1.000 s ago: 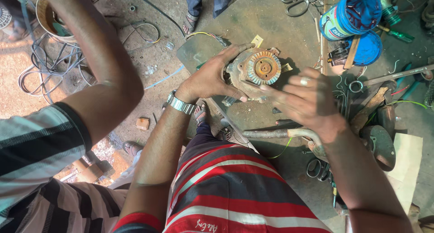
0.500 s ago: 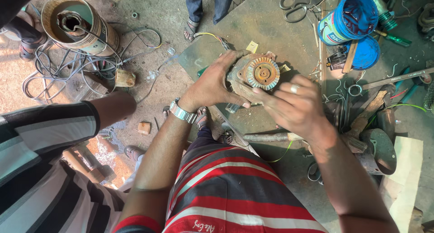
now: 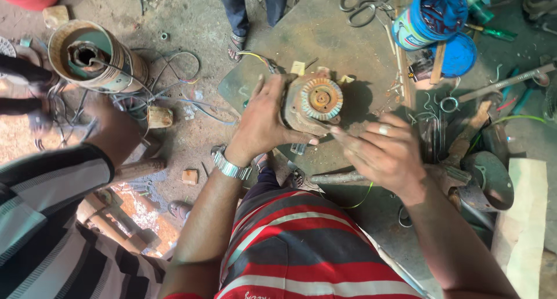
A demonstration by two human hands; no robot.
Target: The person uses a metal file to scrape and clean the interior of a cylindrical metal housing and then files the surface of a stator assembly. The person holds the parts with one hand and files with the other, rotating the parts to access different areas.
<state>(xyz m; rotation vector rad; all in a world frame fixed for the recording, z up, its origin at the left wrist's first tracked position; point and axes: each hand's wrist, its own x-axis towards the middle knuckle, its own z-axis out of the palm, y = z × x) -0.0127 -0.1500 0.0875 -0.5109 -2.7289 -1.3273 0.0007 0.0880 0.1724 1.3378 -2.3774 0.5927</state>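
A rusty round motor part (image 3: 313,102) with a ribbed orange centre stands on a grey metal plate (image 3: 325,38) on the ground. My left hand (image 3: 264,122), with a metal watch on the wrist, grips its left side. My right hand (image 3: 383,151), wearing a ring, hovers with fingers spread just below and right of the part, its fingertips close to the lower edge.
A co-worker in a striped shirt (image 3: 52,218) reaches in at left. A metal cylinder with wires (image 3: 93,55) lies upper left. A blue tin (image 3: 429,15) with its lid (image 3: 458,55), scissors (image 3: 360,6), a hammer (image 3: 348,176) and scrap metal crowd the right side. Someone's feet (image 3: 238,44) stand at top.
The co-worker's arm has pulled back to the left, uncovering the metal cylinder. My right hand has slid down and away from the motor part, while my left hand keeps its grip.
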